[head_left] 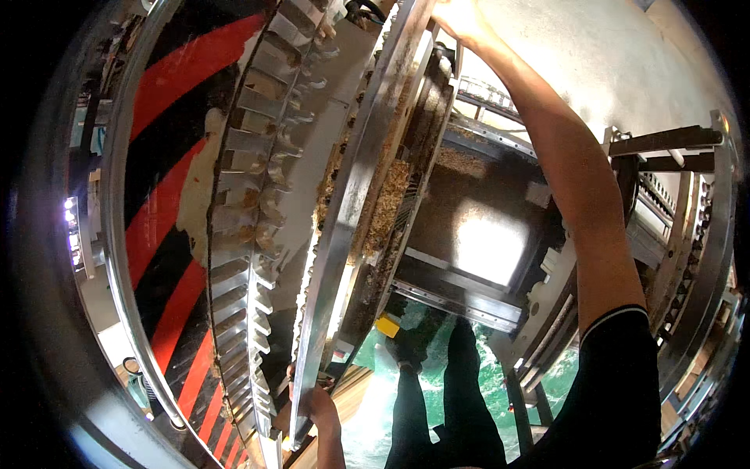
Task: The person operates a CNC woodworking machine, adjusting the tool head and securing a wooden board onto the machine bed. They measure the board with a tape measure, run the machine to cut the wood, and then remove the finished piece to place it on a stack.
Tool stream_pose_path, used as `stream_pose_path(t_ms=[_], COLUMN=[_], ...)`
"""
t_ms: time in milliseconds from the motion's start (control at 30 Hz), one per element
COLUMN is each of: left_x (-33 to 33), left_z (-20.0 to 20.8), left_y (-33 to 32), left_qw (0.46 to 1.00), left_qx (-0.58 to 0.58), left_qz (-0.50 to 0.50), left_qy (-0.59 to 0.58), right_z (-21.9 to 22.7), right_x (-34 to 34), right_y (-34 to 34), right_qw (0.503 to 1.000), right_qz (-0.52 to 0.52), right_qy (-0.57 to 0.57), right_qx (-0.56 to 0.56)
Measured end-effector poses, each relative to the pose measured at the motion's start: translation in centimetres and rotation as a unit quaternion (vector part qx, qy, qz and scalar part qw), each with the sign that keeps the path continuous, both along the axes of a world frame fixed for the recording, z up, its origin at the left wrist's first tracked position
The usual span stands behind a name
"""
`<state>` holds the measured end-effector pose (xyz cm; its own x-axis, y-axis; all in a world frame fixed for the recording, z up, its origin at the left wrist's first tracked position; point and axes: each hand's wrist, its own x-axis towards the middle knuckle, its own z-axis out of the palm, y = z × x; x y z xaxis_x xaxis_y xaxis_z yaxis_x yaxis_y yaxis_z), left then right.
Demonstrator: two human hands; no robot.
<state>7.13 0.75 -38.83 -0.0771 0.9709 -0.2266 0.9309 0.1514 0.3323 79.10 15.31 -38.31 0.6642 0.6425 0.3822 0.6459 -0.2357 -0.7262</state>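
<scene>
A long straight metal bar (pixel 344 207) slants from the top middle down to the lower left, its edges dusted with wood chips. My left hand (pixel 319 405) is closed round its near end, with fingertips showing on the bar's left side. My right arm stretches far forward, and my right hand (pixel 459 19) is at the bar's far end. Its fingers are partly cut off by the picture's top edge and washed out by glare, so their grip does not show. Beside the bar on its right, wood shavings (pixel 388 202) lie thick on a dark rail.
Left of the bar runs a curved row of metal teeth (pixel 242 293), then a red-and-black striped guard (pixel 168 305). To the right are a dark metal bed (pixel 445 199) and a metal frame (pixel 707 305). A yellow block (pixel 387 326) sits above the green floor (pixel 367 422).
</scene>
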Motion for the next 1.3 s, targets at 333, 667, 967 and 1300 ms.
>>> stream_pose_path(t_ms=[333,667,967,1300], left_x=[12.3,16.9,15.2,9.5], left_z=[6.0,7.6,8.2,3.6], left_y=[0.3,-6.0,-5.1,-1.3], left_qw=[0.997,0.894,0.89,0.953], left_qx=[-0.023,-0.291,-0.239,-0.03], left_qz=[0.054,0.117,0.014,-0.003], left_qy=[-0.056,-0.321,-0.387,-0.303], right_z=[-0.8,1.3,0.4,3.0], right_x=[-1.7,-38.1,-34.7,-25.0], right_y=[-4.2,-26.0,-24.3,-9.9], right_qw=[0.991,0.759,0.841,0.91], right_qz=[-0.051,0.523,0.327,0.174], right_qy=[0.002,0.354,0.389,0.366], right_qx=[-0.126,-0.157,-0.186,0.086])
